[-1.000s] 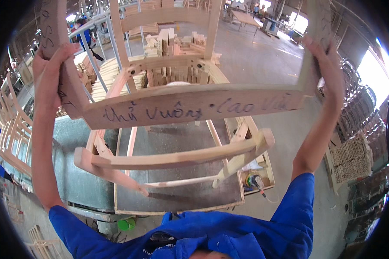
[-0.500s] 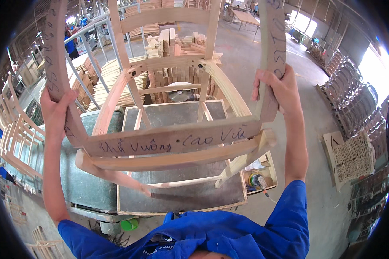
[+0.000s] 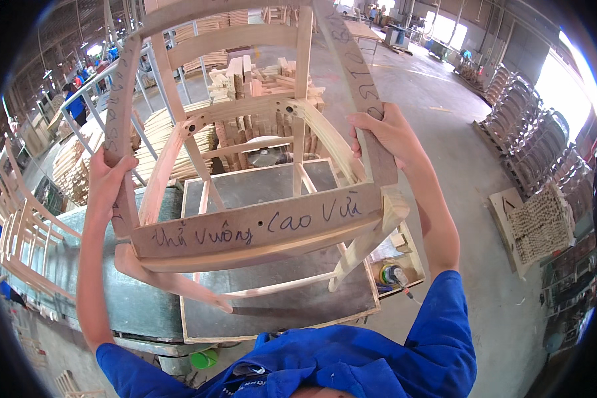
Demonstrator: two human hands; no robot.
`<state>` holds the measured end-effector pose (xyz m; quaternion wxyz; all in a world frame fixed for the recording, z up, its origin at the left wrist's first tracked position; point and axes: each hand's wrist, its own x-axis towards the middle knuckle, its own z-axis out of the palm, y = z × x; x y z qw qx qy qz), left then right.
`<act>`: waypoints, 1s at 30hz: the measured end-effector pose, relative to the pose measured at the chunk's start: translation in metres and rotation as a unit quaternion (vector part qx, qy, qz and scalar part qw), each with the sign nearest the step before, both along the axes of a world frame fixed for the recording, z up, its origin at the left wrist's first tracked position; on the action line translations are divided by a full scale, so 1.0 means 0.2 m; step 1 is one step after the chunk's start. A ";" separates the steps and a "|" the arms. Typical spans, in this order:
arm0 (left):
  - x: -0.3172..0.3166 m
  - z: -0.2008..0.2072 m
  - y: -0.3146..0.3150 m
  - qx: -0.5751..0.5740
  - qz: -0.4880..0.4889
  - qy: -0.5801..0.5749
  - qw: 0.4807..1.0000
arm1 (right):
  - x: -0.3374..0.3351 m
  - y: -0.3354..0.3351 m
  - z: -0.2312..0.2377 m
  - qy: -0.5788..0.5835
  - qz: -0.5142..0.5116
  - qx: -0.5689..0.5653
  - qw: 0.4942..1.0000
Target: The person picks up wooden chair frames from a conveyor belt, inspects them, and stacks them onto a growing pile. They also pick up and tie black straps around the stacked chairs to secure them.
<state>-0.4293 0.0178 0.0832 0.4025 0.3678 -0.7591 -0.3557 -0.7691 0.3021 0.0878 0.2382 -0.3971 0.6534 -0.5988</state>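
Marked wooden frame (image 3: pixel 262 233), held; pale chair (image 3: pixel 326 140), beneath

Dark handwriting runs along the six, nine and two o'clock bars of the wooden frame (image 3: pixel 259 240). Pale letters mark the blue shirt (image 3: pixel 305 355) between six and seven o'clock, a dark chevron the pale board (image 3: pixel 504 213) at three.
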 end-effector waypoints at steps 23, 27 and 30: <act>-0.08 -0.13 -0.14 0.107 -0.022 -0.137 0.985 | -0.11 -0.11 -0.19 -0.064 0.011 0.086 0.994; -0.06 -0.11 -0.13 0.027 -0.008 -0.110 0.994 | -0.10 -0.10 -0.16 -0.048 -0.002 0.056 0.997; -0.05 -0.10 -0.13 0.036 -0.032 -0.090 0.995 | -0.09 -0.09 -0.14 -0.033 -0.007 0.044 0.998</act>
